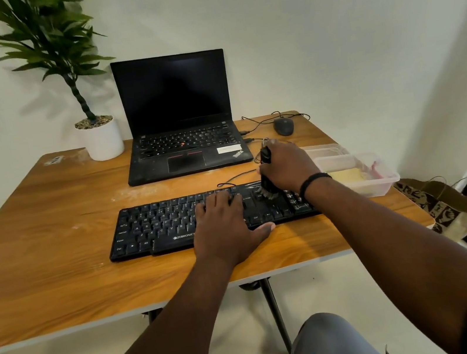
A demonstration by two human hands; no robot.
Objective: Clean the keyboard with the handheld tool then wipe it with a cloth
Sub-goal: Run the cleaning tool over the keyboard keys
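A black keyboard (154,227) lies flat near the front of the wooden table (36,240). My left hand (225,227) rests flat on its middle keys, fingers spread and thumb at the front edge. My right hand (286,168) grips a black handheld brush (268,177) upright, its bristles down on the keys at the keyboard's right part. A yellow cloth (348,177) lies inside a clear plastic container (381,183) to the right of the keyboard.
An open black laptop (179,118) stands behind the keyboard. A black mouse (284,126) with cables lies at the back right, and a potted plant (102,137) at the back left. A paper bag (443,203) sits past the table's right edge.
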